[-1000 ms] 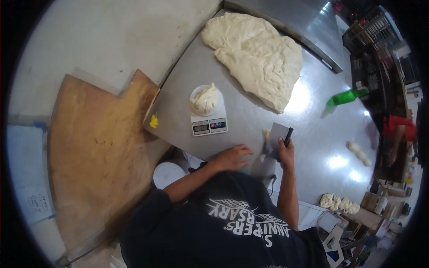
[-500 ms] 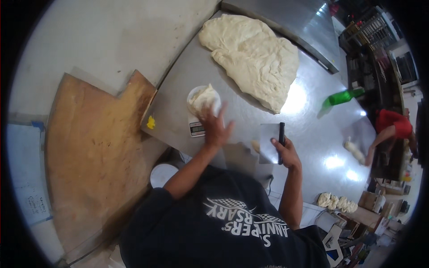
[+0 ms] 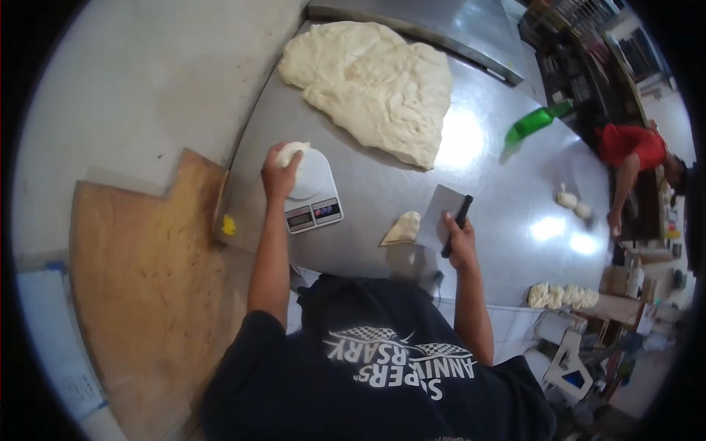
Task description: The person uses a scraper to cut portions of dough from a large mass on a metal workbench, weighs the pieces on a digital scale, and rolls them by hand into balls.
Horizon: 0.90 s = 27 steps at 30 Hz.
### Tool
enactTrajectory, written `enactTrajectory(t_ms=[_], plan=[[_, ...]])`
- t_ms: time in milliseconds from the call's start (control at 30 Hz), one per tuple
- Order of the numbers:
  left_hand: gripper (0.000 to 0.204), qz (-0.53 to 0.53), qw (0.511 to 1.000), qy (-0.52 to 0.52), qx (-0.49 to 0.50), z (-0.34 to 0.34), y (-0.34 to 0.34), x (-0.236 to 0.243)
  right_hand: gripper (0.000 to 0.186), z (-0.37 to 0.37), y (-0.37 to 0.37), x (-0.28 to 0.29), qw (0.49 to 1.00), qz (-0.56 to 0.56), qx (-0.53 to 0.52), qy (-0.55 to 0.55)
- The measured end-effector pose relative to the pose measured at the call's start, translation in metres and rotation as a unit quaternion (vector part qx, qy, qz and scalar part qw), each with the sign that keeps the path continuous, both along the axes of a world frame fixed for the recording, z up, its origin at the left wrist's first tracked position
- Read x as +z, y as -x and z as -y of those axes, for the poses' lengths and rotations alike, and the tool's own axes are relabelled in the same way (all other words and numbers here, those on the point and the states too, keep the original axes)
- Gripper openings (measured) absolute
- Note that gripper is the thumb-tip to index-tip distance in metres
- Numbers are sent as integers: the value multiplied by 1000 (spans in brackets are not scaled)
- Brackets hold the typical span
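My left hand (image 3: 279, 175) is closed around a piece of dough (image 3: 293, 153) at the left edge of the round plate of a white kitchen scale (image 3: 315, 176). In my right hand (image 3: 461, 241) is a dough scraper (image 3: 439, 214) with a flat metal blade and a black handle, held just over the steel table. Beside its blade lies a small wedge of dough (image 3: 402, 229). A huge mass of pale dough (image 3: 375, 88) spreads over the far part of the table, beyond both hands.
A green bottle (image 3: 531, 126) lies on the steel table (image 3: 500, 198) at the right. Past it, a person in red (image 3: 632, 147) reaches toward small dough pieces (image 3: 568, 200). Several dough lumps (image 3: 560, 296) line the right front edge. A wooden board (image 3: 147, 279) stands at the left.
My left hand has gone from open over the dough on the scale to gripping it at the plate's left side. The scraper has tilted, and the small dough wedge is now uncovered.
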<state>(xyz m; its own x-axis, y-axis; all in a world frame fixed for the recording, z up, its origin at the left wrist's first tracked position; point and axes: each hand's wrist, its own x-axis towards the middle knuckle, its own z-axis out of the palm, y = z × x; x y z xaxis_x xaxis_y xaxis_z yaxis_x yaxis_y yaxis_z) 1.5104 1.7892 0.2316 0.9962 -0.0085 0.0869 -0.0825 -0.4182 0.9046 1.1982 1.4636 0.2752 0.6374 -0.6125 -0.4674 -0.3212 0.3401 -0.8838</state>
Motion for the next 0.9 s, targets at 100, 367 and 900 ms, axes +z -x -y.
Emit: enactTrajectory(t_ms=[100, 367, 900], plan=[[45, 43, 993, 104, -23, 5, 3, 15, 40, 1, 12, 7, 995, 15, -77, -65], [55, 133, 887, -72, -436, 59, 149, 19, 36, -35, 12, 7, 995, -43, 35, 88], [43, 76, 885, -69, -455, 61, 170, -4, 36, -110, -34, -16, 879, -163, 213, 395]])
